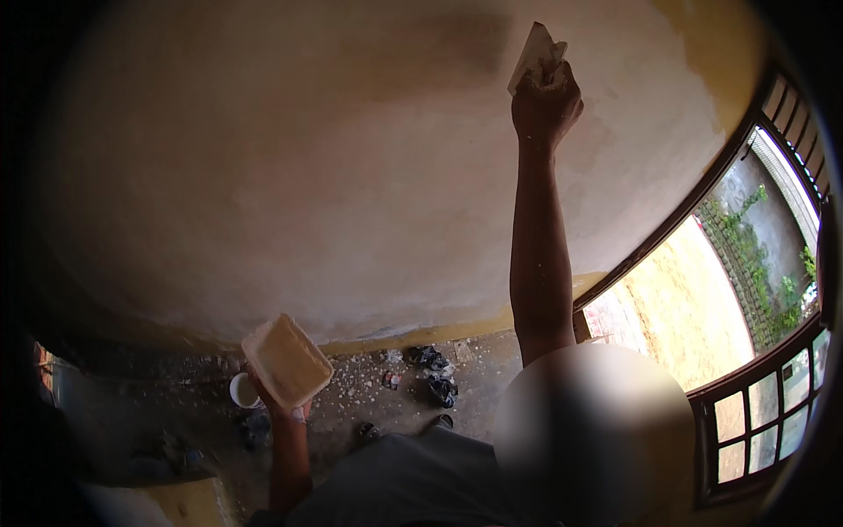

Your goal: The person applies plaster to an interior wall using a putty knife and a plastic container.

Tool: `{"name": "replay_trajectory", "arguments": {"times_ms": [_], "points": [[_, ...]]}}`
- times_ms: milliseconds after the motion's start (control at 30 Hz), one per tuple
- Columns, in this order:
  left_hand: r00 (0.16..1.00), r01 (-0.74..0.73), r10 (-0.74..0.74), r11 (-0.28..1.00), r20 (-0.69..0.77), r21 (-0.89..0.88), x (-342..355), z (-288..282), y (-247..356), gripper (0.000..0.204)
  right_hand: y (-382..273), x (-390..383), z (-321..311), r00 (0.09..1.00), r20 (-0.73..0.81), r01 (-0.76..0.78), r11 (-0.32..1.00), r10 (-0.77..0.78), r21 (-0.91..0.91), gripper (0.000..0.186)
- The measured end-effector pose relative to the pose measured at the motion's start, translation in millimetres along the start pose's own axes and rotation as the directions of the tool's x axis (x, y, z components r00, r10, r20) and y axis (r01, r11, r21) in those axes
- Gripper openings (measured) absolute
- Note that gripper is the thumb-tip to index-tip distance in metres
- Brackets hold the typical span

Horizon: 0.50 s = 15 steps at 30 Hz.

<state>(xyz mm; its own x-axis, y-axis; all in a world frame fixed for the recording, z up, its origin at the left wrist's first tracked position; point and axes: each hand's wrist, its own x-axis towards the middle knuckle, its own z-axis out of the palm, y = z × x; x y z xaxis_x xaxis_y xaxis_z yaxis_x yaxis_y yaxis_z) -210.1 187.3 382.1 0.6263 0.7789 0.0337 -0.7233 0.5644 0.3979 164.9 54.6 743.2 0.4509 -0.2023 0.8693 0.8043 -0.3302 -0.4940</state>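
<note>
My right hand (pixel 546 110) is raised high, gripping a flat, pale putty blade (pixel 529 63) against the plastered wall (pixel 316 167), which shows white skim patches, a darker smudge at the top and yellowish areas toward its edges. Low at the left, my left hand (pixel 290 406) holds a shallow rectangular tray (pixel 288 360) with cream-coloured material on it. My fingers on that side are partly hidden by the tray.
Debris litters the floor (pixel 474 386), with crumpled black plastic (pixel 442 389) and a white bucket (pixel 244 389) behind the tray. At right are an open doorway (pixel 672 299) onto plants and a grey outer wall, and a dark window grille (pixel 764 413). A blurred patch covers the lower right.
</note>
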Motion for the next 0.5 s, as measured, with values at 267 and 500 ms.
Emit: {"name": "replay_trajectory", "arguments": {"times_ms": [267,500], "points": [[0.995,0.001,-0.009,0.997,-0.099,-0.082,-8.2,2.5,-1.2,0.065,-17.6,-10.8,57.5,0.866,0.094,0.499,0.845,-0.491,-0.194,0.014],[0.990,-0.136,0.136,0.991,0.025,0.017,-11.2,-23.4,-7.8,0.070,-21.9,41.5,7.2,0.666,0.315,0.740,0.652,-0.676,-0.165,0.016]]}}
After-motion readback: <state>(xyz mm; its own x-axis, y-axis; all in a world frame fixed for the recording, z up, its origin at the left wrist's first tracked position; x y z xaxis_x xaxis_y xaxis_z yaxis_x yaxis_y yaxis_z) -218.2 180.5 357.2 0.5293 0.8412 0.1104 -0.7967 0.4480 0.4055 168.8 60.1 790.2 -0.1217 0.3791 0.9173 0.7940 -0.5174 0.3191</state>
